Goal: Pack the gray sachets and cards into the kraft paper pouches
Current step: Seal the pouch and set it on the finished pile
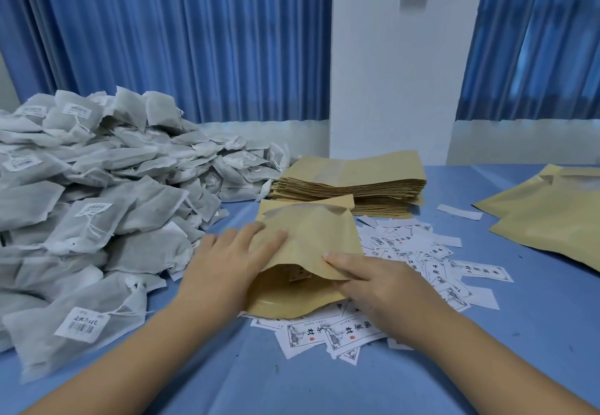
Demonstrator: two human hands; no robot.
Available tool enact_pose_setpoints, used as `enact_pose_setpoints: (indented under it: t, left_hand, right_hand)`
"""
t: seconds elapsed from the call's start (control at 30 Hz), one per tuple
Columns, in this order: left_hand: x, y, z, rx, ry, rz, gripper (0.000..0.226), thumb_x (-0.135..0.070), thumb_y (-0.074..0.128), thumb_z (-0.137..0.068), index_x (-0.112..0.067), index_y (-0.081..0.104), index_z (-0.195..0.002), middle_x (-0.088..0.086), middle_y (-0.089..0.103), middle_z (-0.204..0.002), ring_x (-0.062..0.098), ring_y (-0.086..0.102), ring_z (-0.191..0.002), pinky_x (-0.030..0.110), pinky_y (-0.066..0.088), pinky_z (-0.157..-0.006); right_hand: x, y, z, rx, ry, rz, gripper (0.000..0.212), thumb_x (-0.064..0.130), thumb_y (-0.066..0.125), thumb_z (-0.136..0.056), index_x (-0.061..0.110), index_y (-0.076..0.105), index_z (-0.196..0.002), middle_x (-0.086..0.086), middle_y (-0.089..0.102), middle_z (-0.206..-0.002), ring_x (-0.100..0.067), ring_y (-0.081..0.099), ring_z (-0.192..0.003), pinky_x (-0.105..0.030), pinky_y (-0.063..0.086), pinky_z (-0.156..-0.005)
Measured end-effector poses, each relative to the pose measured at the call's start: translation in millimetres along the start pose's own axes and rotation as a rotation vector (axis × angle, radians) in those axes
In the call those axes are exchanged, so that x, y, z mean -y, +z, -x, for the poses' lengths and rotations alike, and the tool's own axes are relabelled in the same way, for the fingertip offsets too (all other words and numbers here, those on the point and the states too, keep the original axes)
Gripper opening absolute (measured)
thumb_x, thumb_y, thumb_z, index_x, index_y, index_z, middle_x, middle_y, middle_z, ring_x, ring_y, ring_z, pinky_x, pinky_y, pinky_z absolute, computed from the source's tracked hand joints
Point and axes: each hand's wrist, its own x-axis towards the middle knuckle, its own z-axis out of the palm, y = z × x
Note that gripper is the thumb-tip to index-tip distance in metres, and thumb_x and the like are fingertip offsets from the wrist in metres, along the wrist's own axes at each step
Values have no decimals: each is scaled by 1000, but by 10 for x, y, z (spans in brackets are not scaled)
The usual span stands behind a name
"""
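Note:
A kraft paper pouch (308, 239) lies in the middle of the blue table with its open mouth facing me. My left hand (224, 262) holds its left side, fingers over the top layer. My right hand (373, 281) pinches the upper lip at the right and lifts it. Something small shows inside the mouth; I cannot tell what it is. A big heap of gray sachets (97, 193) with white labels fills the left. Printed white cards (422, 262) lie scattered under and to the right of the pouch.
A stack of flat kraft pouches (357, 184) sits behind the held pouch. Two more pouches (552, 219) lie at the far right. The table is covered in a blue cloth (487, 349). Blue curtains and a white wall stand behind it.

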Motion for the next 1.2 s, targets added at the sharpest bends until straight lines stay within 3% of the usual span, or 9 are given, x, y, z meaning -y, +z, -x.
enact_pose_setpoints:
  t: [0.1, 0.17, 0.23, 0.3, 0.4, 0.5, 0.73, 0.97, 1.2]
  left_hand:
    - [92, 47, 44, 101, 205, 97, 110, 0, 80, -52, -26, 35, -149, 8, 50, -143, 30, 62, -112, 38, 53, -78]
    - [140, 79, 53, 144, 261, 188, 107, 3, 69, -66, -33, 15, -151, 4, 32, -156, 29, 49, -130, 39, 47, -92]
    - [173, 110, 38, 145, 292, 236, 101, 1, 60, -77, -39, 0, -149, -7, 6, -161, 23, 27, -144, 35, 33, -107]
    - [166, 117, 13, 160, 289, 267, 92, -4, 53, -85, -39, -1, -151, -17, -8, -157, 15, 15, -148, 27, 22, -112]
    - [81, 58, -4, 143, 215, 358, 77, -16, 50, -88, -36, 10, -152, -18, 10, -159, 12, 35, -136, 19, 28, -100]
    - [-43, -39, -39, 75, 204, 343, 76, -24, 50, -88, -42, 10, -151, -14, 26, -154, 17, 52, -114, 25, 38, -83]
    - [-74, -48, -157, 119, 375, 253, 54, -19, 52, -84, -30, 50, -137, -1, 25, -158, 26, 33, -140, 40, 33, -109]
    - [93, 275, -77, 384, 391, 356, 62, -40, 41, -99, -48, 4, -148, -25, -15, -155, 4, -16, -146, 19, -2, -117]
    - [73, 432, 37, 570, 352, 506, 59, -64, 21, -93, -51, -10, -141, -31, -21, -151, -12, -32, -134, 6, -18, -106]
  right_hand:
    - [78, -70, 46, -15, -31, 120, 40, 41, 41, -89, 43, 55, -126, 17, 53, -135, -10, 60, -98, -19, 49, -76]
    - [123, -116, 105, -34, -73, 221, 32, 15, 67, -70, 20, 57, -100, 5, 56, -118, -18, 43, -59, -19, 35, -45]
    - [154, -104, 121, -53, -110, 282, 55, 1, 77, -52, 20, 46, -92, 5, 51, -104, -16, 25, -52, -21, 21, -41]
    - [164, -92, 116, -105, -102, 268, 65, -1, 81, -48, 20, 43, -97, 2, 55, -102, -18, 36, -47, -21, 27, -37]
    - [191, -135, 110, -109, -55, 240, 88, 1, 85, -42, 19, 46, -119, 1, 66, -111, -20, 61, -59, -22, 43, -41]
    - [180, -102, 100, -86, -28, 246, 103, 4, 86, -42, 18, 46, -135, 5, 69, -110, -15, 68, -78, -20, 52, -56]
    - [57, -4, 91, 18, -106, 231, 61, -5, 72, -63, 17, 65, -120, -1, 62, -99, -23, 60, -79, -32, 52, -60]
    - [-22, 43, 79, 7, -133, 174, 51, -5, 75, -58, 18, 73, -104, 6, 68, -98, -19, 64, -82, -28, 53, -63]
    - [-41, 102, 109, 189, 19, 130, 37, 9, 42, -87, 28, 52, -116, 13, 52, -122, -19, 55, -105, -35, 49, -84]
